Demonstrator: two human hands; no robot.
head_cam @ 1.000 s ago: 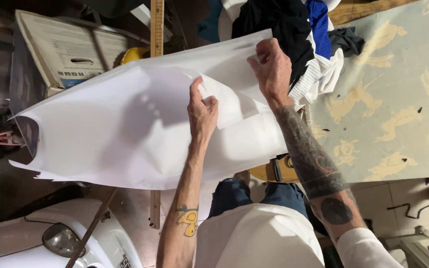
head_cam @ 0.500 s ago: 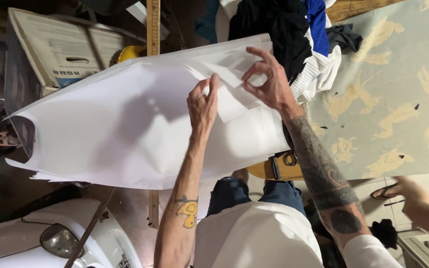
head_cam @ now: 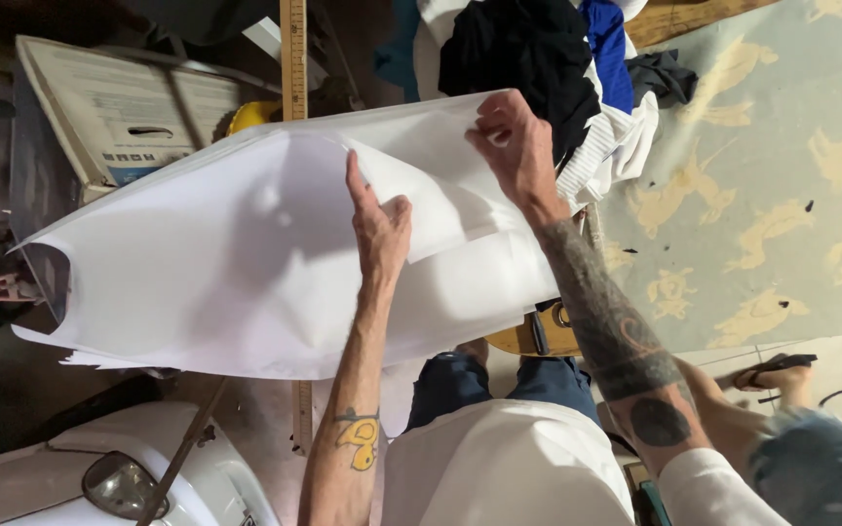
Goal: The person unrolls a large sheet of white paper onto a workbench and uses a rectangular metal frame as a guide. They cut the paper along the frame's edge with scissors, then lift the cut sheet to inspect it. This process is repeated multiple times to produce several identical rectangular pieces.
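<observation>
I am handling a big white paper sheet [head_cam: 246,263] that is spread across the middle of the view, bowed up over whatever lies under it, with a wooden measuring stick [head_cam: 293,58] running beneath it from far to near. My left hand [head_cam: 379,226] rests on the sheet with the fingers together and the thumb pressed to a turned-over flap [head_cam: 431,209] near the sheet's right end. My right hand [head_cam: 511,146] pinches the far right edge of the paper between thumb and fingers, lifted a little off the rest. I judge this to be the folding or smoothing step: one corner is doubled back and both hands are setting its line. The next move, as I read it, calls for keeping the edge taut while the left palm presses the crease flat, so the sheet does not buckle. A heap of dark, blue and white clothes [head_cam: 548,58] lies just beyond my right hand, and a printed cardboard box [head_cam: 119,112] sits at the far left.
</observation>
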